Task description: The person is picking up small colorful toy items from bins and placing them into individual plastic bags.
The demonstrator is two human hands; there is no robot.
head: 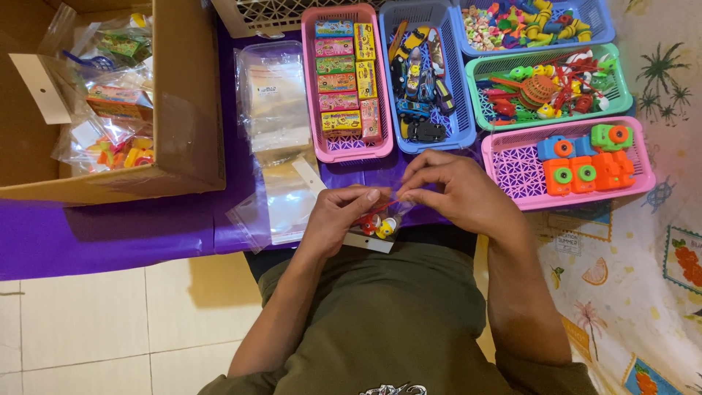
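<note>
Seen from my head camera, my left hand and right hand meet over my lap, both pinching one small clear plastic bag holding bright little toys. The left grip is pressed together on the bag's near side; the right grip is pinched at its top edge, fingertips close to the left thumb, apparently so the mouth stays taut and the contents do not spill. The bag hangs just above the front edge of the purple-covered counter, close to my body, where both hands can work it comfortably.

Stock is laid out in an arc within reach. I count five coloured plastic baskets, sorted by kind: one pink basket of small printed cardboard boxes, roughly nine boxes showing; one blue basket of toy cars, number unclear; one blue basket of mixed small toys at the top; one green basket of red and yellow trinkets; and one pink basket of toy cameras, about four orange, one blue and one green. A white basket sits partly out of frame.

One stack of empty clear bags lies beside the baskets, with loose ones nearer my hands. One brown cardboard carton on the left holds filled packets.
</note>
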